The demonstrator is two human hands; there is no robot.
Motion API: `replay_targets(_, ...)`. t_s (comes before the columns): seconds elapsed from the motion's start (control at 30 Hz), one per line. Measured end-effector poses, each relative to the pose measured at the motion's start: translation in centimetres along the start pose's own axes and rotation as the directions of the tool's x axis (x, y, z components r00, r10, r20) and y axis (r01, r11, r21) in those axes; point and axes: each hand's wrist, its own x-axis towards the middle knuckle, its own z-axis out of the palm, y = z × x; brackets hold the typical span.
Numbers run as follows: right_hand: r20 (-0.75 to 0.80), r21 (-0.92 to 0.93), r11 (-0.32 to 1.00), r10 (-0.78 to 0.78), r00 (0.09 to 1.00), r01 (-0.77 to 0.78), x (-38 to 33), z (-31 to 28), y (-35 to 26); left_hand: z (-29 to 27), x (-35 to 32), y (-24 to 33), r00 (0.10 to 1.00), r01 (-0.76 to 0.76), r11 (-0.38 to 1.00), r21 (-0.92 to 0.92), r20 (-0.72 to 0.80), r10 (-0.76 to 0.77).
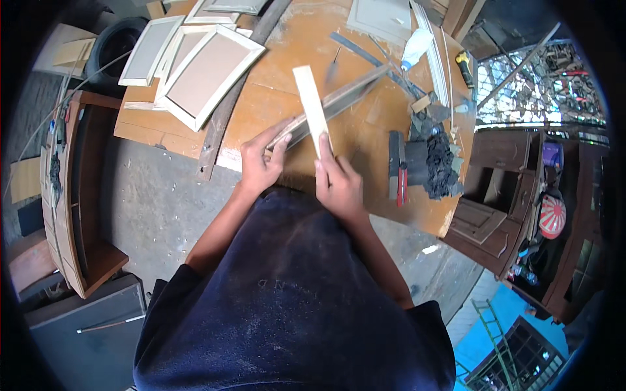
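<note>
My left hand [262, 158] is closed round the near end of a long, narrow wooden piece [355, 91] with dark sides, which slants away to the right over the table. In my right hand [340, 186] is a short pale wooden strip [310, 98], held near its lower end with a finger laid along it. The strip stands across the dark-sided piece and hides part of it; whether the two touch I cannot tell. Both hands are above the near edge of the orange-brown wooden table [267, 85].
Several pale wooden frames with panels [210, 75] lie at the table's left, beside a long dark bar [228, 107]. On the right are a red-handled tool [402, 186], black crumpled material [443, 166], a white bottle [417, 47] and a yellow-black tool [463, 68]. Brown cabinets [81, 195] flank the table.
</note>
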Motion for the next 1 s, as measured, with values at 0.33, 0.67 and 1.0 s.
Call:
replay_targets(0.33,-0.141,0.006,0.99,-0.142,0.98,0.144,4.0,-0.5,3.9,0.3,-0.5,0.3,0.995,-0.086,0.99,0.114,-0.045,0.091)
replay_targets(0.67,-0.177,0.05,0.977,-0.196,0.964,0.208,4.6,-0.1,5.7,0.9,-0.8,0.4,0.994,-0.069,0.986,0.153,-0.073,0.081)
replay_targets(1.0,-0.187,0.023,0.978,-0.198,0.962,0.205,6.5,-0.2,8.5,0.8,-0.4,-1.0,0.992,-0.054,0.997,0.061,-0.108,0.06)
